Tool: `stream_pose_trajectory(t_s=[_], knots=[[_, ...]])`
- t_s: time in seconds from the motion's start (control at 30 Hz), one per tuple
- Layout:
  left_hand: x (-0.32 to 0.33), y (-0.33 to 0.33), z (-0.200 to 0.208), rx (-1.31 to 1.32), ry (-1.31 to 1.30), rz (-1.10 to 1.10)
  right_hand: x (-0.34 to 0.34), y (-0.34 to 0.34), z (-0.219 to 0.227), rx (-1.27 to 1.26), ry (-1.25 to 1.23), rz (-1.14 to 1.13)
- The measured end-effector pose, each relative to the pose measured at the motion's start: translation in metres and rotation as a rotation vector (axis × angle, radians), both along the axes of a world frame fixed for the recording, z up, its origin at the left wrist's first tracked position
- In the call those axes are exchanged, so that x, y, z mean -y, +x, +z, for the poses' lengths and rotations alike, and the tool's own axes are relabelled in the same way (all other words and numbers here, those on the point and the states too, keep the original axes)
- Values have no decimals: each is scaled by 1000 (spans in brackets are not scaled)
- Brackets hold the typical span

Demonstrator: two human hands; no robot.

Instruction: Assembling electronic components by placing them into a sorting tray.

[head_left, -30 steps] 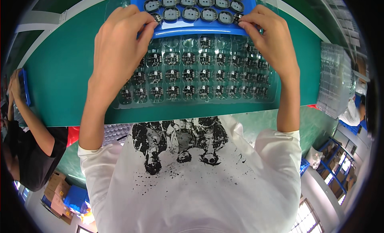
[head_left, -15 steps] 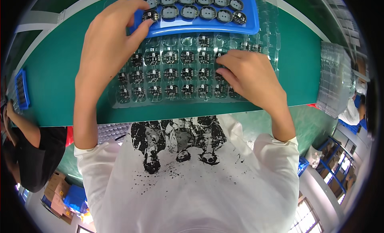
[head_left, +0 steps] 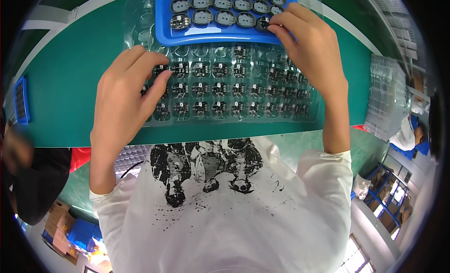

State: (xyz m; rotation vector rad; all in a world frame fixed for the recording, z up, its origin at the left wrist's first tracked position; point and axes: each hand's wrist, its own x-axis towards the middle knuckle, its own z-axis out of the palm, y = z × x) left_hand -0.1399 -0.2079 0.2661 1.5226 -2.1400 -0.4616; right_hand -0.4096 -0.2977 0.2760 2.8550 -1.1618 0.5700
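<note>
My left hand [head_left: 129,87] is at the left of a clear plastic blister tray [head_left: 225,120], its thumb and forefinger closed round a small black circuit board [head_left: 161,68] in a pocket. Rows of similar boards fill many of the tray's pockets. My right hand [head_left: 311,45] reaches to the near right corner of a blue tray [head_left: 211,39], pinching another black circuit board [head_left: 263,23] at one of the round housings. Grey-bottomed housings [head_left: 225,17] stand in rows in the blue tray. At the left end of the nearest row, a housing [head_left: 180,21] holds a board.
The blue tray lies over the far part of the blister tray, on a green table [head_left: 65,104]. Stacked clear trays [head_left: 385,97] stand at the right end. At the far left is another blue tray [head_left: 21,102], with a person in black [head_left: 40,179] beside it.
My left hand has left the board in the leftmost housing and come down to the blister tray. My right hand has gone up from the blister tray to the blue tray with a board.
</note>
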Motion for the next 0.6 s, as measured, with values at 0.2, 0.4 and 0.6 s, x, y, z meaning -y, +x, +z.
stream_pose_trajectory(t_s=[0.2,0.4,0.6], knots=[[-5,11,-6,13,1,20,2,-1,-6,-18,-6,-22],[-7,13,-7,2,23,6,2,-3,-3,-38,9,-22],[-7,15,-11,24,13,-15,3,-4,-4,-24,39,24]])
